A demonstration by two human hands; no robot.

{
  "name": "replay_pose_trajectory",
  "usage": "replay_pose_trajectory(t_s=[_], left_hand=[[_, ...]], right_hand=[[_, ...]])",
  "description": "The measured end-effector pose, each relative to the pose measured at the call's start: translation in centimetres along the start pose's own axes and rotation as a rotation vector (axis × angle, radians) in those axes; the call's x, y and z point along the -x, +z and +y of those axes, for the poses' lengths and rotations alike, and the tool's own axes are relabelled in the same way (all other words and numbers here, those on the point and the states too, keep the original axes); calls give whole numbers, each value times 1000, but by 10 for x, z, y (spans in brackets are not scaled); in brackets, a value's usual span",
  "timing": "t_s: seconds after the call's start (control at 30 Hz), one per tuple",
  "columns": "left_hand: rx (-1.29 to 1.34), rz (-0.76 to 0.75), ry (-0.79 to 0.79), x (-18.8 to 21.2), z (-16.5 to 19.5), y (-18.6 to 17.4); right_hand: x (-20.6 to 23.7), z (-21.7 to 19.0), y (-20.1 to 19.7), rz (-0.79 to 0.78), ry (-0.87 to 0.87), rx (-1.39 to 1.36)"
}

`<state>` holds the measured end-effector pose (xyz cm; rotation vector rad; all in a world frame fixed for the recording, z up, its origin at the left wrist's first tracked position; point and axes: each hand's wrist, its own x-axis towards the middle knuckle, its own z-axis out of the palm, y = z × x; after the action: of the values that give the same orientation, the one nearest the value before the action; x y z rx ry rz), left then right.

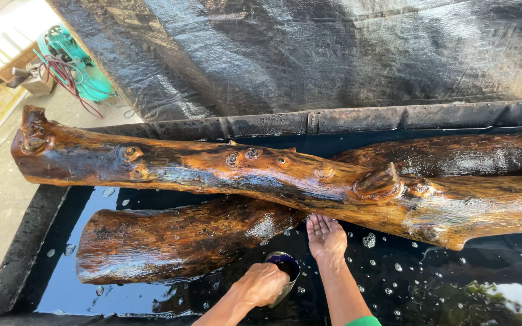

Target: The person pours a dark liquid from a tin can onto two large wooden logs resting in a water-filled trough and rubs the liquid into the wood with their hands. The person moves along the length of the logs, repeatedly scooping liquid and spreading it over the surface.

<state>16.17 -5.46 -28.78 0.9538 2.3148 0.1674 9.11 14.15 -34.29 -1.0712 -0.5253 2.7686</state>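
A single head-worn camera looks steeply down and forward from close above the black liquid-filled trough (31, 229) and its wet logs (273, 175).

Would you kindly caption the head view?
Left hand holds a metal cup; right hand reaches under a wet knotted log.

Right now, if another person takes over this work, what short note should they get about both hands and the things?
Left hand: closed around a small metal cup with dark liquid in it, just above the dark liquid in the black-lined trough.
Right hand: open, palm up, holding nothing, by the underside of the long knotty log.
Things: the long log lies across a shorter log; another log lies behind it.
Done: all the logs shine wet on top.
Left: cannot tell which spots are dry; the cup is not yet tipped.
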Motion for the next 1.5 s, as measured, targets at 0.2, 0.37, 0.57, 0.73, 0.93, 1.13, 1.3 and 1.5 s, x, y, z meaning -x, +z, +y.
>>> replay_pose_trajectory(t_s=[0.2,0.37,0.57,0.73,0.93,1.13,1.3,1.5], left_hand=[[79,133,62,-7,20,-20],[119,229,72,13,36,-79],[73,127,77,5,56,-173],[-61,74,121,-34,78,-231],[-151,-63,97,-80,99,-266],[-206,-123,115,-108,113,-267],[-195,-99,150,-118,116,-277],[-234,-189,55,-127,119,-289]], right_hand=[[-19,-14,18,186,76,-297],[-34,-29,30,149,67,-453],[-32,-43,44,95,51,-507],[-44,-59,57,87,56,-565],[-71,-71,51,102,3,-502],[-78,-74,34,-54,126,-402],[-82,-77,40,-65,195,-385],[-90,-79,42,-78,217,-380]])
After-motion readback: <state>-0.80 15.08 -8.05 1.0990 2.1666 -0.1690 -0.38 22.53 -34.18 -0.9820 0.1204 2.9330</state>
